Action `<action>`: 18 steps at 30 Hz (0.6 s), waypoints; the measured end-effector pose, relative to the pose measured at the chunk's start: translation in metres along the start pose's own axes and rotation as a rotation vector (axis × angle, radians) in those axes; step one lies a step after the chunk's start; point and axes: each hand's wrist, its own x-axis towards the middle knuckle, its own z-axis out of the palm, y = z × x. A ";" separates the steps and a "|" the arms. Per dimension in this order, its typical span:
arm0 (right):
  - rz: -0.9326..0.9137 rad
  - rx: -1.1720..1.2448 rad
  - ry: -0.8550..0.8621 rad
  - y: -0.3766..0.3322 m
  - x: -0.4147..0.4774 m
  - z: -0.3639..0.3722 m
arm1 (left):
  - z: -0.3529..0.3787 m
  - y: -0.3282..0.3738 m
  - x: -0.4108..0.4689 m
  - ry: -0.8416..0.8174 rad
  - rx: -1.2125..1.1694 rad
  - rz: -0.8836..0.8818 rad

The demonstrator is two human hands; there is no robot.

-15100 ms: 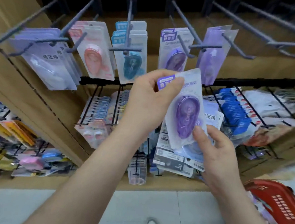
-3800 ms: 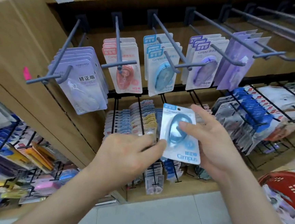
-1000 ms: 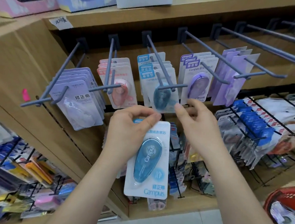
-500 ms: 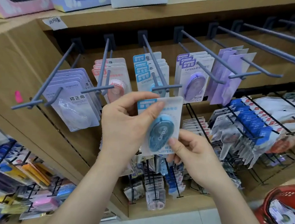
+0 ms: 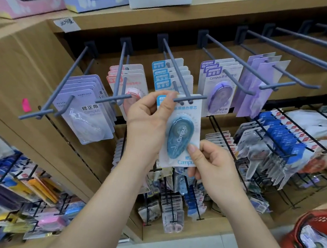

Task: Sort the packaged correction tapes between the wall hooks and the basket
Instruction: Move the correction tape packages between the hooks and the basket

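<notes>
— Where's the pack [image 5: 180, 133]?
— At the hook [image 5: 175, 65] tip, in front of the other blue packs [image 5: 172, 75]. Left hand [image 5: 147, 120] pinches its top corner; right hand [image 5: 212, 167] pinches the bottom edge.
— Tips?
— I'd hold it level, square to the hook, and slide it back without bending it.

The blue correction tape pack [image 5: 180, 133], held low a second ago, has risen to the tip of the middle hook [image 5: 197, 97] — its top edge now meets the prongs. The left hand [image 5: 147, 120] pinches the upper corner, while the right hand [image 5: 214, 168] — earlier reaching toward the hook — has dropped to the pack's lower corner.
</notes>
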 end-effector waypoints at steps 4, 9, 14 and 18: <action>-0.004 0.058 0.057 0.000 0.001 0.003 | -0.003 -0.006 -0.013 -0.064 0.020 -0.029; 0.023 0.128 0.147 0.006 0.005 0.004 | -0.027 -0.016 -0.015 -0.066 0.233 -0.070; 0.068 0.149 0.240 0.008 0.015 0.008 | -0.019 -0.024 0.009 0.061 0.428 0.009; 0.085 0.132 0.278 0.010 0.013 -0.003 | -0.016 -0.035 0.030 0.125 0.547 0.028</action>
